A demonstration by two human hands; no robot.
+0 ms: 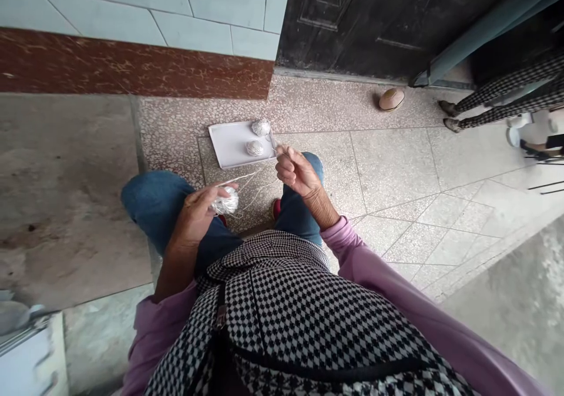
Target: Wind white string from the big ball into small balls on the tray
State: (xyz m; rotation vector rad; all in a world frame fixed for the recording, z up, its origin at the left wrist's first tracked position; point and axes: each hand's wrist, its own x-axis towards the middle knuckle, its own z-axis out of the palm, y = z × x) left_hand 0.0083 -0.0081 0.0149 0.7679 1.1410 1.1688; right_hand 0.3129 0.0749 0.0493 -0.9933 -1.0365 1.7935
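In my left hand [200, 211] is a ball of white yarn [227, 201], with the fingers curled round its near side. Strands of yarn [252, 177] stretch from that ball across to my right hand [296, 170]. The right fingers are closed in a pinch on the yarn, level with the right knee. Just beyond my hands lies a shallow white tray [227, 143] on the floor. Two more white yarn balls, a farther one [261, 127] and a nearer one [254, 148], rest at its right side.
A pinkish rounded object [391, 99] sits on the speckled floor near the dark door [352, 26]. A tiled wall [198, 8] stands ahead. Another person's legs in checked trousers [506, 93] show at the right. A pale box-like object [30, 355] is at lower left.
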